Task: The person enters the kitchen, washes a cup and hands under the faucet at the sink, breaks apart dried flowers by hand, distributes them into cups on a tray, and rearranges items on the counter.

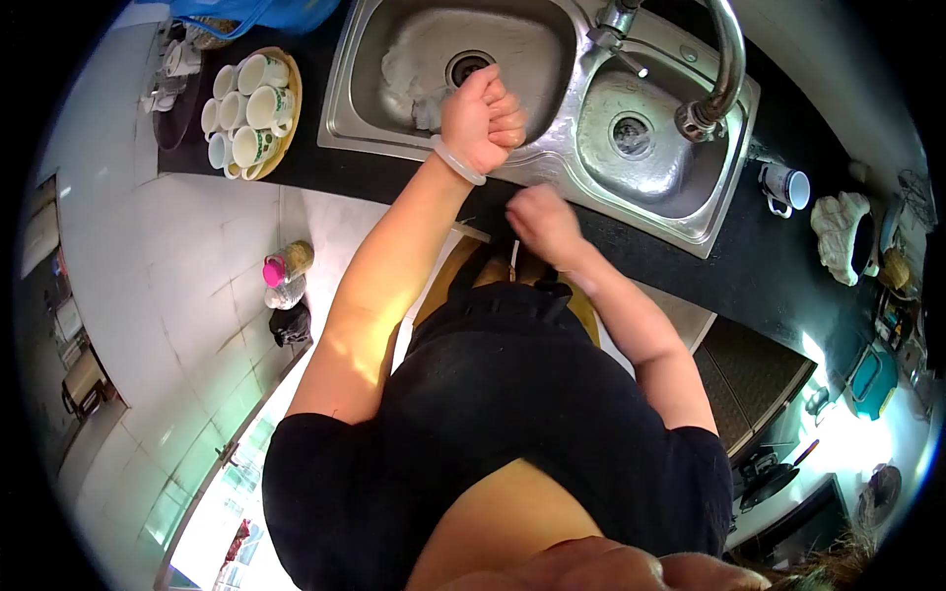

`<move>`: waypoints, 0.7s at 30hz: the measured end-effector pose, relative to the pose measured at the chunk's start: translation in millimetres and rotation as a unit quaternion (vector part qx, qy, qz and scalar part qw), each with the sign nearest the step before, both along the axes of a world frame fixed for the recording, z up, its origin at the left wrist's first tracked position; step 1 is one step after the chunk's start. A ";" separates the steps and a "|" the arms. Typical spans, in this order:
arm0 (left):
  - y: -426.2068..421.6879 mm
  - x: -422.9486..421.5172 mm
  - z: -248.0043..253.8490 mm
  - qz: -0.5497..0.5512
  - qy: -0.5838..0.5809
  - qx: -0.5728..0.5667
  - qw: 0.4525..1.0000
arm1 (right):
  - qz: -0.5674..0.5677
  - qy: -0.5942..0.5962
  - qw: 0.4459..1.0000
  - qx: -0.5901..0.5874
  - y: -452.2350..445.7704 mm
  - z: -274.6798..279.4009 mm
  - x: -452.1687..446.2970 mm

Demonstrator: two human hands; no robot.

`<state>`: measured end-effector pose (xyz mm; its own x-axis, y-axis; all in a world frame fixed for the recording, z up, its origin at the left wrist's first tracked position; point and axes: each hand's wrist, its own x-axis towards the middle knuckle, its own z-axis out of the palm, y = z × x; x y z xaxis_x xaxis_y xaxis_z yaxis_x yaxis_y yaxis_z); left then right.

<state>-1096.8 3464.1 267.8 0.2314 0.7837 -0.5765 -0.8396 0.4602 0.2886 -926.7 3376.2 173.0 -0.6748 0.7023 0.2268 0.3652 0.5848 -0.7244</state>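
Note:
My left hand (483, 123), with a pale bangle (459, 163) at the wrist, is held over the left basin (537, 49) of a steel double sink. Its fingers are curled into a loose fist, and I see nothing in them. Below the drain (471, 67), a whitish, shiny patch (426, 106) lies by this hand; I cannot tell whether it is foam or plastic. My right hand (547, 225) is at the counter's front edge, close to my body. Motion blurs its fingers, which look bent, and whatever they might hold is hidden.
Several white patterned mugs (264, 106) stand on a round tray (289, 74) at the left. The faucet (729, 59) reaches over the right basin (680, 182). A mug (785, 187) lies on its side on the dark counter (759, 266), near a white ornamental object (841, 236).

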 end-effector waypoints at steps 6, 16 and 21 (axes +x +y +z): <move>-7.3 -16.9 5.1 0.005 0.029 -0.004 1.000 | 0.137 -0.064 0.987 0.057 -28.8 -24.6 -66.0; -12.3 -27.1 6.4 0.031 0.032 -0.010 0.999 | -0.353 0.034 0.887 -0.295 42.9 -24.0 64.3; -11.9 -5.9 2.2 0.014 0.018 -0.020 1.000 | -0.417 0.582 0.370 -0.592 116.4 -28.5 132.2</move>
<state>-1102.7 3452.2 270.1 0.1883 0.7660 -0.6146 -0.8417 0.4483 0.3010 -794.5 3492.6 144.4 -0.0412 0.6277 -0.7773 -0.9016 -0.3586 -0.2418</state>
